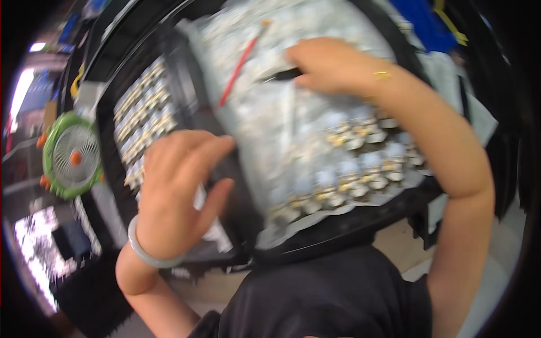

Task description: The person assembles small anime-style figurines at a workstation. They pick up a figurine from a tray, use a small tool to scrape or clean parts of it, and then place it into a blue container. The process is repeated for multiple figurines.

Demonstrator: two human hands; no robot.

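Note:
My right hand [327,66] is closed over a short black tool with a thin metal-looking tip [283,75]. It is blurred, so its exact kind does not show. The tip points left over a pale translucent sheet [276,132] in the right black tray [313,235]. Several small metal-and-white parts [360,177] lie in rows along that tray's near side. A thin red stick with an orange end [243,65] lies on the sheet, left of the tool. My left hand [180,180], thumb and fingers apart, hovers by the tray divider and holds nothing visible.
A left black tray contains several rows of similar small parts [143,110]. Further left stands a green fan with an orange hub [75,158]. Something blue [425,25] lies at the far right, with papers [479,121] below it.

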